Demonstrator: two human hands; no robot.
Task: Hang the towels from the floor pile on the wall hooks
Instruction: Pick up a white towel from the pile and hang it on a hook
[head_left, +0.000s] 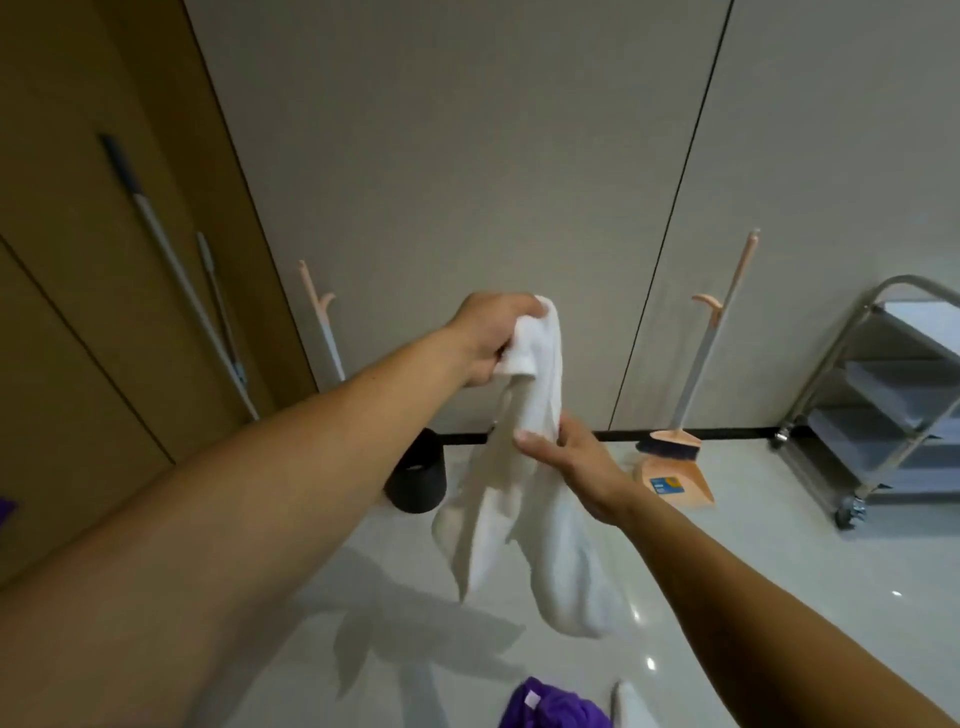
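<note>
here a white towel (524, 499) is held up in front of the wall (467, 182), clear of the floor (727, 571). its top corner is bunched in the left hand (493, 338), which is closed tight around it. lower down, the cloth is pinched by the right hand (566, 462), thumb against fingers. the rest hangs loose below both hands. a purple cloth (550, 706) is seen on the floor below the towel. a black bin (415, 480) stands just left of the towel, a broom (675, 441) and dustpan (675, 480) to its right, a cart (883, 405) further right.
</note>
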